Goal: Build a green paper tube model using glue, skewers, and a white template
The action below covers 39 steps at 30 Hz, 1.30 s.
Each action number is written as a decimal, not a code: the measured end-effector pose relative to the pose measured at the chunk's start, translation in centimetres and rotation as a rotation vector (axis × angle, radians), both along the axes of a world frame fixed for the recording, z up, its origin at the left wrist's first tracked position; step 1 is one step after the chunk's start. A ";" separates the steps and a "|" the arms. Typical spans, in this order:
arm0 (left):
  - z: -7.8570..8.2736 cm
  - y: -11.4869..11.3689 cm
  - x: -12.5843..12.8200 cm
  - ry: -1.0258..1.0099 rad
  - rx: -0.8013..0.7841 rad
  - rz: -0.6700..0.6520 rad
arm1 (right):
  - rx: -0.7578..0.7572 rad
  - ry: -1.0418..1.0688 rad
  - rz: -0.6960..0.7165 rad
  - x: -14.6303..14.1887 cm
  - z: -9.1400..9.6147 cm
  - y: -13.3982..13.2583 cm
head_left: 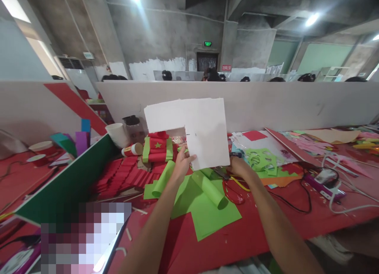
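Gripping one white L-shaped board point(207, 134) in the left hand point(182, 163), above two lime-green paper tubes point(209, 189); cannot tell the hold of the right hand point(239, 167).

Red table point(242, 242): busy right across
Mid-table: bright green paper sheets point(209, 222), lying flat
Over to the left: folded red paper strips point(118, 175), beside a dark green panel point(59, 187)
Off right: purple power strip point(321, 187), cables trailing; pink paper scraps point(308, 147) behind

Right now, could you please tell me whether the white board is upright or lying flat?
The white board is upright: its broad face is toward the camera, and the left hand grips it near a lower corner.
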State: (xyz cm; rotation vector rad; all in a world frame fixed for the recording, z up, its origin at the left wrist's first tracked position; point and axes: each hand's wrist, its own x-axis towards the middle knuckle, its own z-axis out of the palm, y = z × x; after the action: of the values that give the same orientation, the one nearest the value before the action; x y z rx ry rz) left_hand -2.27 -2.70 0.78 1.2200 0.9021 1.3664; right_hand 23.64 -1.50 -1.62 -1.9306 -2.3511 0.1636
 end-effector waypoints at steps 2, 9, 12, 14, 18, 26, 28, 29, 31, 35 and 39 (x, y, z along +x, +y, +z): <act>0.1 -0.1 0.0 0.009 -0.005 0.000 | 0.018 0.008 0.025 0.0 0.3 -0.3; 0.0 0.0 -0.1 0.000 -0.028 -0.002 | 0.084 0.092 -0.003 0.5 1.0 -0.8; -0.3 0.3 -0.2 0.002 -0.037 0.000 | 0.040 0.072 0.009 1.0 1.0 -0.8; -0.6 0.6 -0.3 -0.008 -0.052 -0.004 | 0.031 0.080 0.011 1.4 1.1 -0.8; -1.0 1.0 -0.4 -0.056 -0.080 -0.006 | 0.140 0.173 -0.025 2.0 1.4 -0.8; -0.7 0.4 -0.6 -0.111 -0.136 -0.029 | 0.291 0.317 0.018 1.6 2.2 -1.2; -0.7 0.4 -0.6 -0.119 -0.135 -0.038 | 0.211 0.283 0.019 1.8 2.0 -1.2; -0.7 0.4 -0.5 -0.123 -0.131 -0.039 | 0.162 0.254 0.014 2.0 1.9 -1.1; -0.8 0.4 -0.5 -0.136 -0.123 -0.034 | 0.044 0.193 0.006 2.4 1.4 -1.1; -0.8 0.5 -0.5 -0.180 -0.113 -0.013 | -0.138 0.186 -0.023 3.5 0.9 -1.2; -0.8 0.6 -0.5 -0.205 -0.148 0.021 | -0.090 0.380 -0.100 4.4 1.7 -1.7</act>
State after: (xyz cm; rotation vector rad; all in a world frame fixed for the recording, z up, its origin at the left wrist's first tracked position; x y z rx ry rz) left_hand -2.81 -2.15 -0.04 0.9419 0.8564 1.3874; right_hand 28.06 -3.20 0.08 -1.8514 -2.0282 0.5818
